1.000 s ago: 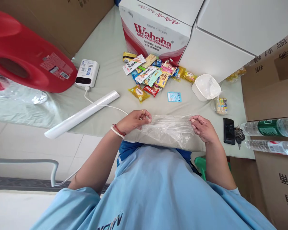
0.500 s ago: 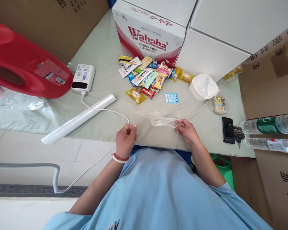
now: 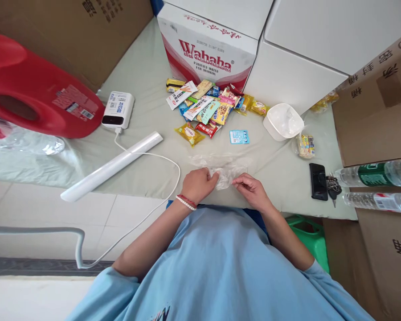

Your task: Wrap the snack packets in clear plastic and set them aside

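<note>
At near table edge [image 3: 143, 174]: one clear plastic bag [image 3: 225, 171], crumpled, pinched by left hand [image 3: 198, 183] and right hand [image 3: 250, 189]. Beyond: one snack-packet pile [image 3: 209, 109], count unclear; one white bowl [image 3: 283, 121]; one phone [image 3: 317, 180]; two water bottles [image 3: 377, 174], cut off at frame edge.

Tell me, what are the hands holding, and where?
Both hold a crumpled clear plastic bag on the table: the left hand pinches its left end, the right hand its right edge.
</note>
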`<state>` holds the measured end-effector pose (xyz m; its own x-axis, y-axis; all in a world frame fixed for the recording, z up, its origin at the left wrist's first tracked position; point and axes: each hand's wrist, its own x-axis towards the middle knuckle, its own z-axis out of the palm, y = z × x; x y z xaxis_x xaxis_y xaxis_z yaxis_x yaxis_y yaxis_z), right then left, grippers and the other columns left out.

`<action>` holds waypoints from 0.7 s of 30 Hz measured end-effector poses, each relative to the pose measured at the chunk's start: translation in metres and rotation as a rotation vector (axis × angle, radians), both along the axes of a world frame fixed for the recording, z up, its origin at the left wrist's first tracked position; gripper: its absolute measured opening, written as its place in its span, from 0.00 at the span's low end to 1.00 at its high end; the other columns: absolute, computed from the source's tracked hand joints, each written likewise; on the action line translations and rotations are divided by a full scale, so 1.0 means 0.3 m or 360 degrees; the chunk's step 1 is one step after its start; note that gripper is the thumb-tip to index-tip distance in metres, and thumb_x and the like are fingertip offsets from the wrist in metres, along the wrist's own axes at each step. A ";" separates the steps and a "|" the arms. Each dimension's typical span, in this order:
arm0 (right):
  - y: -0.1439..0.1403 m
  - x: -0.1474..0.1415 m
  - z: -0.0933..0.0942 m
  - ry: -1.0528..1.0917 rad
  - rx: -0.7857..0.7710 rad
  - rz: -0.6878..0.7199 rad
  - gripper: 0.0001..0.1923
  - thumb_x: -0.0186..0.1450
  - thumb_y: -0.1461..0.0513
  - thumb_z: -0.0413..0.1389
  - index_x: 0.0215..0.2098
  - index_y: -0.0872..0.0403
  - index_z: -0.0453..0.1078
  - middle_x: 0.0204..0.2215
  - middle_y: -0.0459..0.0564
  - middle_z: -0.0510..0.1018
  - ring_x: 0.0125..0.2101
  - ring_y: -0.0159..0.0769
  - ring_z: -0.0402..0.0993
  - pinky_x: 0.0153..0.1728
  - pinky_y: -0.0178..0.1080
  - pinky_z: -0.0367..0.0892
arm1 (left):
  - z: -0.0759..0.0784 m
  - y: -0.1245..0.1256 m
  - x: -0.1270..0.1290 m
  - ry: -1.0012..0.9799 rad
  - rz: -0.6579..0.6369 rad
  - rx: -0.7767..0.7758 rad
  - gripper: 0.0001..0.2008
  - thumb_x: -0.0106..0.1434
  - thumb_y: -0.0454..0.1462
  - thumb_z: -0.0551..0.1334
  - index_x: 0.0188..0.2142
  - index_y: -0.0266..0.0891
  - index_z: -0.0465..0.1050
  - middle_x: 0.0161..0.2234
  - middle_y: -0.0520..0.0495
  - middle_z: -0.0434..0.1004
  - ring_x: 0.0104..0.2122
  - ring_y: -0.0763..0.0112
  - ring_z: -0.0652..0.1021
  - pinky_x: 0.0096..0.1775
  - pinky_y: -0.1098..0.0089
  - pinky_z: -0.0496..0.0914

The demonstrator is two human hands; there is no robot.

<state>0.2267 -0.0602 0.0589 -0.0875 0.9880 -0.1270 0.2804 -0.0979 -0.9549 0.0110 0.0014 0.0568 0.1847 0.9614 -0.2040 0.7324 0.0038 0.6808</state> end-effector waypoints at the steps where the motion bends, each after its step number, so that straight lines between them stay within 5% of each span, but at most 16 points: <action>1: -0.008 0.000 -0.002 0.0022 -0.0035 -0.0006 0.12 0.68 0.50 0.59 0.41 0.47 0.81 0.36 0.49 0.77 0.37 0.37 0.72 0.39 0.40 0.69 | -0.013 -0.004 0.001 0.0019 -0.0049 -0.0015 0.23 0.66 0.49 0.61 0.18 0.45 0.59 0.18 0.48 0.64 0.21 0.63 0.65 0.30 0.65 0.50; 5: -0.032 -0.015 -0.026 0.0141 -0.0129 -0.0077 0.21 0.70 0.43 0.55 0.47 0.47 0.79 0.49 0.54 0.77 0.46 0.41 0.73 0.40 0.40 0.73 | -0.036 -0.066 0.020 -0.0066 -0.0105 0.0080 0.18 0.68 0.43 0.58 0.22 0.44 0.61 0.23 0.48 0.68 0.25 0.63 0.70 0.31 0.66 0.54; 10: -0.023 -0.039 -0.039 0.0019 -0.0144 -0.0320 0.16 0.61 0.46 0.65 0.34 0.49 0.78 0.37 0.50 0.77 0.41 0.40 0.73 0.38 0.39 0.72 | -0.024 -0.107 0.021 -0.0491 0.0141 0.0183 0.19 0.71 0.45 0.55 0.24 0.44 0.62 0.24 0.50 0.67 0.27 0.66 0.70 0.34 0.66 0.60; 15: -0.006 0.047 0.023 0.0710 -0.0450 -0.0573 0.18 0.55 0.49 0.72 0.32 0.49 0.74 0.34 0.45 0.76 0.36 0.34 0.73 0.40 0.40 0.75 | -0.028 -0.067 -0.074 -0.1308 0.0457 -0.0394 0.18 0.64 0.49 0.65 0.24 0.42 0.67 0.22 0.53 0.70 0.24 0.72 0.71 0.32 0.69 0.66; 21: -0.015 0.135 0.078 0.0903 -0.0619 -0.0462 0.18 0.53 0.53 0.74 0.30 0.51 0.73 0.39 0.47 0.80 0.43 0.39 0.80 0.51 0.49 0.77 | -0.003 -0.054 -0.142 -0.1970 0.0594 -0.0876 0.17 0.52 0.45 0.77 0.32 0.40 0.74 0.38 0.44 0.84 0.46 0.60 0.83 0.52 0.56 0.76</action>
<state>0.2672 -0.0648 0.0822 0.0139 0.8743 -0.4851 -0.3337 -0.4533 -0.8265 -0.0317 -0.0148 0.0558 0.2743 0.8442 -0.4605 -0.4362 0.5360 0.7228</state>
